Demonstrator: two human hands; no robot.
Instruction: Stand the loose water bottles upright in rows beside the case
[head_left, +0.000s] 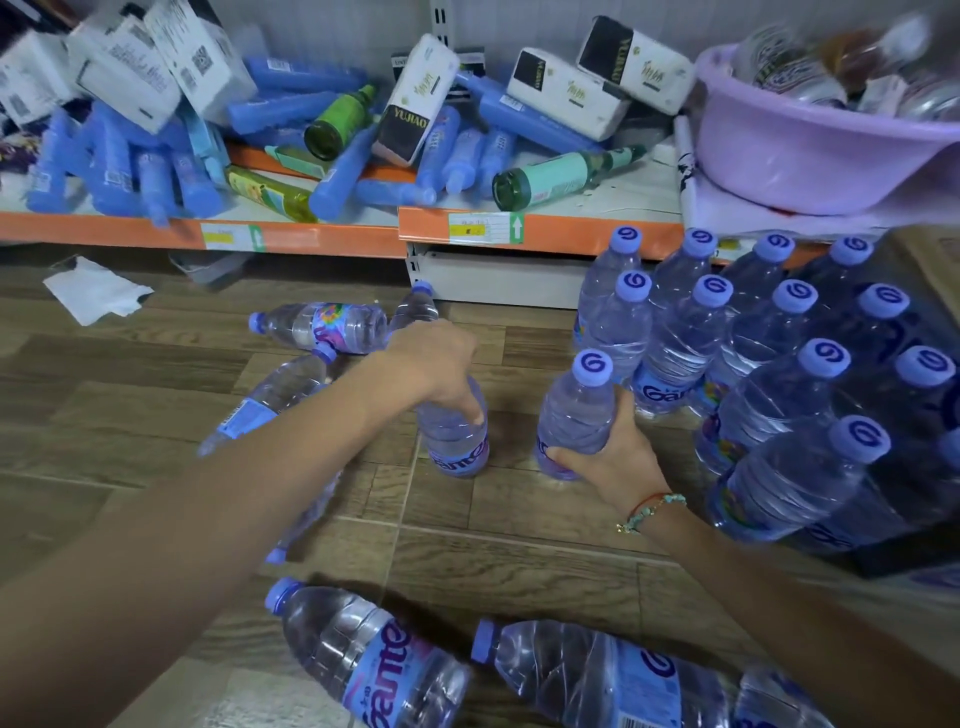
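My left hand (436, 358) grips the top of an upright water bottle (457, 441) on the wooden floor. My right hand (613, 457) holds the lower body of a second upright bottle (574, 410), just left of the case. The case (831, 395) of blue-capped bottles in plastic wrap stands at the right, with two upright bottles (618, 317) beside its far left corner. Several loose bottles lie flat: one (322, 327) behind my left hand, one (265, 400) under my forearm, two near the bottom edge (374, 660) (597, 675).
A low shelf with an orange edge (311, 236) runs across the back, piled with blue tubes, green bottles and tissue packs. A lilac basin (810, 150) full of goods sits at its right end. A white paper scrap (93, 291) lies on the floor at the left.
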